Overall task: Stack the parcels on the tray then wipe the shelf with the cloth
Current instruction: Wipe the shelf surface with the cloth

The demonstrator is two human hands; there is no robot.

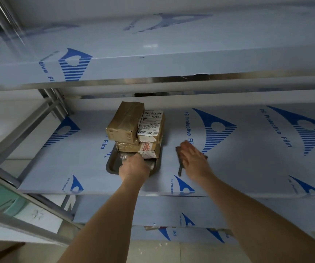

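Fingers [186,147] of right hand [192,158] flat on cloth [180,168], arm outstretched

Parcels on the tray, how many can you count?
3 that I can see. A plain brown parcel sits top left, a parcel with a white label top right, and a bottom parcel lies under both. More may hide behind them.

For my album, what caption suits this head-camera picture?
Parcels stacked on the tray; left hand grips its rim, right hand presses the cloth to the shelf.
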